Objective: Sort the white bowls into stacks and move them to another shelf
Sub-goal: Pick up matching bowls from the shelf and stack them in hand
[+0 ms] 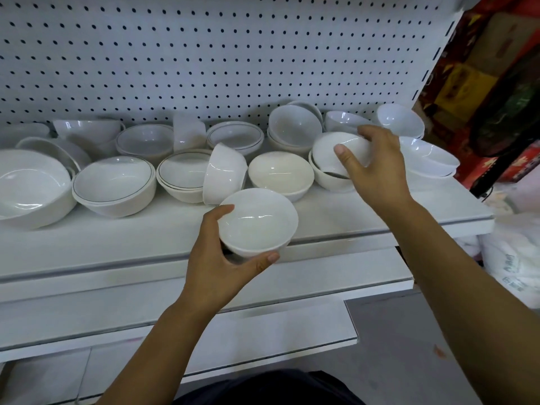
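My left hand grips a small white bowl from below, upright, above the front edge of the top shelf. Farther right, my right hand grips the rim of a tilted white bowl that sits in another bowl. Several more white bowls crowd the back of the shelf: a cream bowl, one lying on its side, grey-rimmed bowls and a large bowl at the far left.
A white pegboard backs the shelf. Lower white shelves step out toward me. Colourful boxes stand at the right, with a white plastic bag below them. Grey floor shows at the lower right.
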Demonstrator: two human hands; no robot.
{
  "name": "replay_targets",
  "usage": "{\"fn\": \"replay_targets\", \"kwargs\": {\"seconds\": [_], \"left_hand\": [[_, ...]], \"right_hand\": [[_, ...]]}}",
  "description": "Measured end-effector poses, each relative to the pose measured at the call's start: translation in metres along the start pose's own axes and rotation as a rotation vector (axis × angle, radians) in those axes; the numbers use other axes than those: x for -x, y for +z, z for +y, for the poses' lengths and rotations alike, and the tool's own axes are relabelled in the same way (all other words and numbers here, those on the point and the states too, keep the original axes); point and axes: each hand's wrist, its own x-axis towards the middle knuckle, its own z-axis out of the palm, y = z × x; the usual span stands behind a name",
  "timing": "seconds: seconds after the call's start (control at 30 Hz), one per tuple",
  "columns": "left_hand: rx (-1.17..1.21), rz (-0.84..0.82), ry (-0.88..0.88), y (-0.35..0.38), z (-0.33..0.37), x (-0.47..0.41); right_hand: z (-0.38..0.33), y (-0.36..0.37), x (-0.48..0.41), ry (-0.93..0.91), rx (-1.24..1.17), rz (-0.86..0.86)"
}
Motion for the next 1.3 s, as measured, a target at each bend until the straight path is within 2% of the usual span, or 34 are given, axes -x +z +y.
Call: {"fn": "replay_targets", "kwargs": {"seconds": [0.27, 0.6, 0.87, 1.1, 1.3], "left_hand": [[-0.016, 0.008, -0.008, -0.001, -0.002, -0.001], [0.037, -0.020, -0.023, -0.006, -0.002, -0.001], [0.087, -0.049, -0.043, -0.012, -0.001, -0.005], [0.119, -0.086, -0.047, -0.019, -0.003, -0.007], [0.104, -0.143, -0.043, -0.031, -0.004, -0.014]], "right_hand": [[0.002, 0.003, -0.021, 0.135, -0.057, -0.093], [-0.005, 0.000, -0.004, 0.093, -0.227, -0.042], [-0.041, -0.009, 0.036, -0.104, -0.334, -0.058], [-0.060, -0.001, 0.073, -0.406, -0.522, -0.237], [-0.061, 0.017, 0.087, -0.498, -0.466, -0.314]]}}
